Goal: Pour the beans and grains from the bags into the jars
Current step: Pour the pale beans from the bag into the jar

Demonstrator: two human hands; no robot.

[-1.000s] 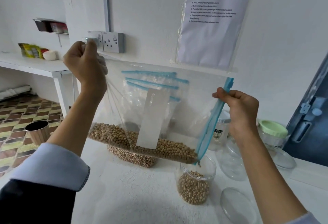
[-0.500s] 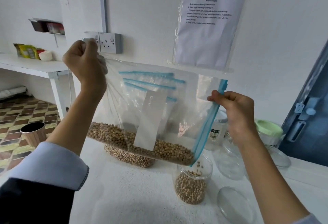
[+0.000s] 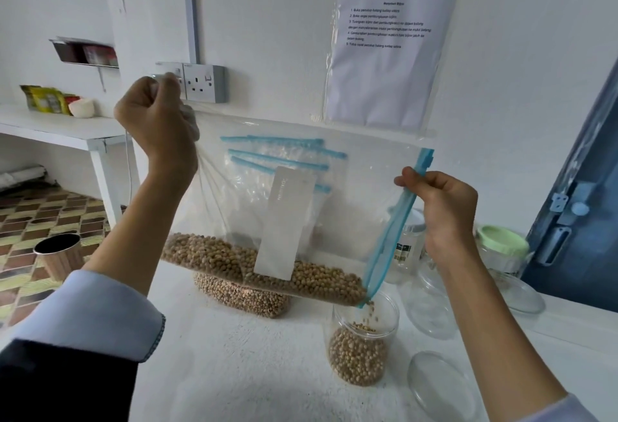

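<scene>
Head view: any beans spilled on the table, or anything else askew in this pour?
Nothing stands out. The bag, held by the left hand and right hand, tips its open corner over the jar, and the falling beans drop inside. No loose beans show on the table.

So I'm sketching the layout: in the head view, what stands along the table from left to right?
Metal cup → bean bag lying on the table → open jar catching the beans → clear lid lying flat → green-lidded jar.
</scene>
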